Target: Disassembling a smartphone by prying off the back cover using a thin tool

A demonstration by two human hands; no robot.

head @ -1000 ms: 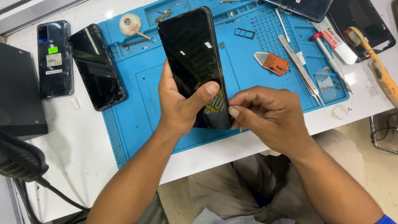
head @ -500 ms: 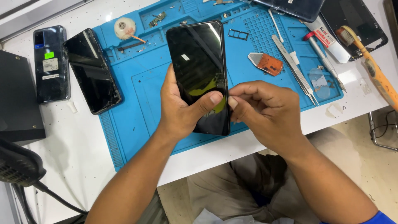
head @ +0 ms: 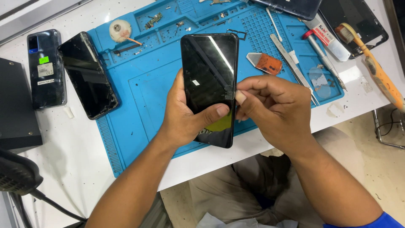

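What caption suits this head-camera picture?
Left hand holds a black phone over a blue mat; right hand pinches its edge.

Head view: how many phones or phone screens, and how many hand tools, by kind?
Phones or screens: 5, one in the left hand, right hand at its edge
Tweezers: 1
Screwdriver: 1
Brush: 1
Orange pry tool: 1
Total: 9

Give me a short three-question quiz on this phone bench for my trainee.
1. True or false: the left hand grips the phone with its thumb across the dark screen.
2. Where do the right hand fingertips press? A) the phone's right edge B) the tweezers C) the toothbrush
3. What colour is the mat under the phone?

Key: 1 true; 2 A; 3 blue.
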